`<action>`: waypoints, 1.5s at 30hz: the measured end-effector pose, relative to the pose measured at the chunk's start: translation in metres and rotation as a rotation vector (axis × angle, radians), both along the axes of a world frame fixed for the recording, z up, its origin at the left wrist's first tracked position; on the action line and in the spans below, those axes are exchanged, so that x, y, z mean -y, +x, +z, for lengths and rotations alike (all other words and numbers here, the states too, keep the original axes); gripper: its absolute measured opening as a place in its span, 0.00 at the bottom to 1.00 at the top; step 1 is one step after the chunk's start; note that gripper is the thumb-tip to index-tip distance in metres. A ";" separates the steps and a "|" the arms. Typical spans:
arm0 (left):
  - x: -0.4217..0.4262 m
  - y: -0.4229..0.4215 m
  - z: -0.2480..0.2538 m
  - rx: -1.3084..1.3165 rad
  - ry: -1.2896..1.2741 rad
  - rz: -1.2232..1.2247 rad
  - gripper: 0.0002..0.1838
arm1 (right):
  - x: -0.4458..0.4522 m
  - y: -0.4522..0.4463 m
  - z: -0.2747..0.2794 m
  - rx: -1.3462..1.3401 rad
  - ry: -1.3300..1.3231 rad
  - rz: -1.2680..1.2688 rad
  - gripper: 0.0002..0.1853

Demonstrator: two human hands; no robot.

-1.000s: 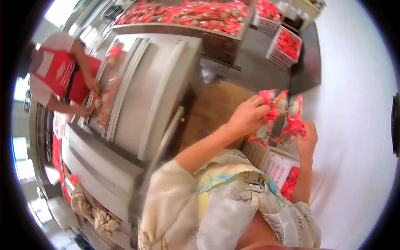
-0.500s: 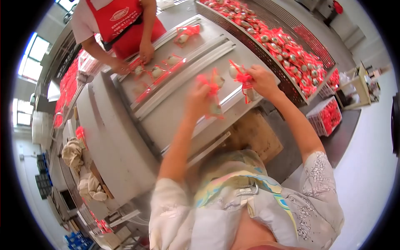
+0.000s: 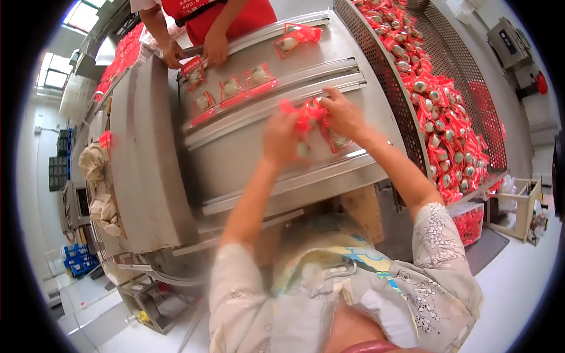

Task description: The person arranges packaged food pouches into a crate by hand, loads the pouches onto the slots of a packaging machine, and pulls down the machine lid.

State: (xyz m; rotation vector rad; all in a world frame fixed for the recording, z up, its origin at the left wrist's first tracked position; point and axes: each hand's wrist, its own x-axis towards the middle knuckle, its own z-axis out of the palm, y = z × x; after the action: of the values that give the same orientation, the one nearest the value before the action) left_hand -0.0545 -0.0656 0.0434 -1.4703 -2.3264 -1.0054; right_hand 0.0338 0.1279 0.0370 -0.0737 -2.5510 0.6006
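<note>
Both my hands are over the flat metal bed (image 3: 235, 167) of a machine. My left hand (image 3: 281, 138), blurred by motion, is closed on a red egg pouch (image 3: 302, 148) whose pale, round content hangs below the fingers. Close beside it, my right hand (image 3: 346, 116) grips another egg pouch (image 3: 336, 140), clear with red parts. How many pouches each hand has cannot be made out. Beyond a metal bar (image 3: 271, 112), several egg pouches (image 3: 231, 88) lie in a row. One loose pouch (image 3: 288, 44) lies near the far edge.
Across the machine, a co-worker's hands (image 3: 216, 47) handle an egg pouch (image 3: 193, 72). To the right, a perforated metal bin (image 3: 382, 65) holds a heap of egg pouches (image 3: 435, 112). A thick grey machine cover (image 3: 144, 153) stands left. A crate (image 3: 471, 223) of red pouches sits low right.
My hands have come closer together, the left one moving towards the right with its pouch. The co-worker now holds up a pouch at the row's far end. The camera view has turned.
</note>
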 end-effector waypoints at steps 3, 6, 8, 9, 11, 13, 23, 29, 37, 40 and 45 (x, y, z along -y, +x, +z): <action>-0.001 0.017 -0.003 -0.001 0.144 0.152 0.36 | 0.030 0.009 -0.026 0.007 -0.128 -0.032 0.24; 0.001 0.027 -0.015 0.059 0.114 0.290 0.54 | 0.055 0.023 -0.036 -0.055 -0.022 -0.090 0.34; 0.009 0.032 -0.021 0.030 0.127 0.310 0.57 | 0.050 0.030 -0.038 -0.065 -0.053 -0.106 0.43; 0.016 0.036 -0.023 0.079 0.113 0.344 0.58 | 0.049 0.034 -0.026 -0.064 -0.037 -0.140 0.44; 0.027 0.042 -0.024 0.178 0.099 0.403 0.59 | 0.039 0.040 -0.015 -0.037 0.042 -0.226 0.51; 0.040 0.040 -0.030 0.210 0.199 0.357 0.59 | 0.035 0.043 -0.024 -0.061 -0.415 -0.241 0.52; 0.094 -0.013 -0.051 0.802 0.647 0.410 0.36 | 0.142 -0.018 0.041 -0.063 -0.394 0.159 0.22; 0.138 -0.052 -0.024 0.869 0.731 0.241 0.37 | 0.195 -0.112 -0.030 0.169 -0.391 0.068 0.15; 0.170 -0.073 -0.054 0.707 0.803 0.537 0.31 | 0.225 -0.131 -0.044 0.464 -1.128 -0.065 0.13; 0.182 -0.069 -0.093 1.033 0.683 0.478 0.17 | 0.234 -0.132 -0.053 0.343 -1.316 -0.097 0.12; 0.186 -0.059 -0.059 1.077 0.557 0.602 0.15 | 0.245 -0.135 -0.049 0.315 -1.158 -0.071 0.13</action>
State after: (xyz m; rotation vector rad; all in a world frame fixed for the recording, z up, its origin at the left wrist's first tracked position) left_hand -0.1135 -0.2515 -0.0151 0.0933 -2.3939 -2.2931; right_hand -0.1017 -0.1168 -0.0121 -0.6843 -2.0883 2.0582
